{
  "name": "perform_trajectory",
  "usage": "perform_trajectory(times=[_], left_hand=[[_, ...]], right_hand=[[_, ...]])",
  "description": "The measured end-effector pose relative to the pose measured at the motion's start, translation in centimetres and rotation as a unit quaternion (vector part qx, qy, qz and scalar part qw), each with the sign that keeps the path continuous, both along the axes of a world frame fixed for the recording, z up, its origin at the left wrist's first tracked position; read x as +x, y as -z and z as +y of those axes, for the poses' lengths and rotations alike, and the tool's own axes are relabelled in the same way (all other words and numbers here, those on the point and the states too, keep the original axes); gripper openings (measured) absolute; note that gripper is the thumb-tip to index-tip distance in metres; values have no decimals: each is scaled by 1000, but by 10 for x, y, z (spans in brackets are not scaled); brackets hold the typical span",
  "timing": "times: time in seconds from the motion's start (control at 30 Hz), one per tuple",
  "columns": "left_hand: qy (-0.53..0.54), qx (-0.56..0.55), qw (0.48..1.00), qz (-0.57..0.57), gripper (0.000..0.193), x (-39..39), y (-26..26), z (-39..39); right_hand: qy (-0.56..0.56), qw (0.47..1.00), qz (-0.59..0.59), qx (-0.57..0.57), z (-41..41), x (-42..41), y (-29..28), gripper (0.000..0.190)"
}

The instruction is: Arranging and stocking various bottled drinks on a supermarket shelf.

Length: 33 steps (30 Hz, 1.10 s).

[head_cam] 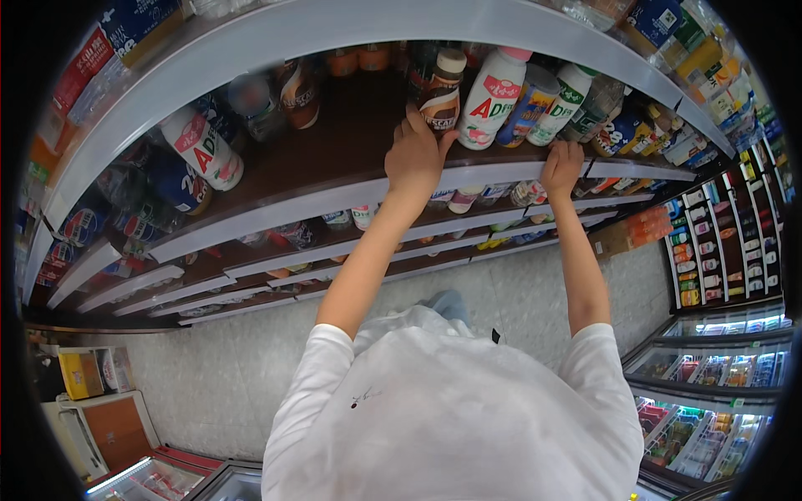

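My left hand [416, 150] is on a Nescafé coffee bottle [443, 100] with a pale cap, its fingers around the lower part, on the dark shelf. Right of that bottle stand a white bottle with a pink cap [494, 100], a blue and yellow can [529, 106] and a white bottle with a green cap [562, 103]. My right hand [564, 164] rests at the shelf's front edge, just below the green-capped bottle, its fingers bent; whether it touches the bottle is unclear. Another white bottle [203, 150] and a second coffee bottle [297, 94] stand further left.
A pale shelf edge [301, 213] curves below the bottles, with lower stocked shelves beneath. Another shelf edge [376, 22] runs overhead. Cardboard boxes [611, 241] sit on the floor at right, near a tall rack of bottles. Glass-fronted coolers [708, 388] are at lower right, another cooler at lower left.
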State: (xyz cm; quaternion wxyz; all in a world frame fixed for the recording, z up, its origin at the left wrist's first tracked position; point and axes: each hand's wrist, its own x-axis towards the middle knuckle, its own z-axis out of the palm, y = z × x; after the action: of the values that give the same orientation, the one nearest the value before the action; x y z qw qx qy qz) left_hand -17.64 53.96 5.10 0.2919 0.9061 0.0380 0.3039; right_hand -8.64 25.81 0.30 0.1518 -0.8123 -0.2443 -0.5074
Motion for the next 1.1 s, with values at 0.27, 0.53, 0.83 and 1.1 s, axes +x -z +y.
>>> perform_trajectory(times=[0.27,0.53,0.83,1.1], left_hand=[[40,122,989,-70,81,5,15,22],[-96,15,986,-135,79,-8,15,113],[-84,-69,985,-135,78,26,13,152],[-76,44,996,-14,67,65,0,128]], right_hand=[[8,1000,4,2,3,1,3,17],[-5,1000,-4,-11,-3,3,2,17],[-4,1000,-8,-7,-1,5,4,16],[3,1000,0,-3,-3,2,3,17]])
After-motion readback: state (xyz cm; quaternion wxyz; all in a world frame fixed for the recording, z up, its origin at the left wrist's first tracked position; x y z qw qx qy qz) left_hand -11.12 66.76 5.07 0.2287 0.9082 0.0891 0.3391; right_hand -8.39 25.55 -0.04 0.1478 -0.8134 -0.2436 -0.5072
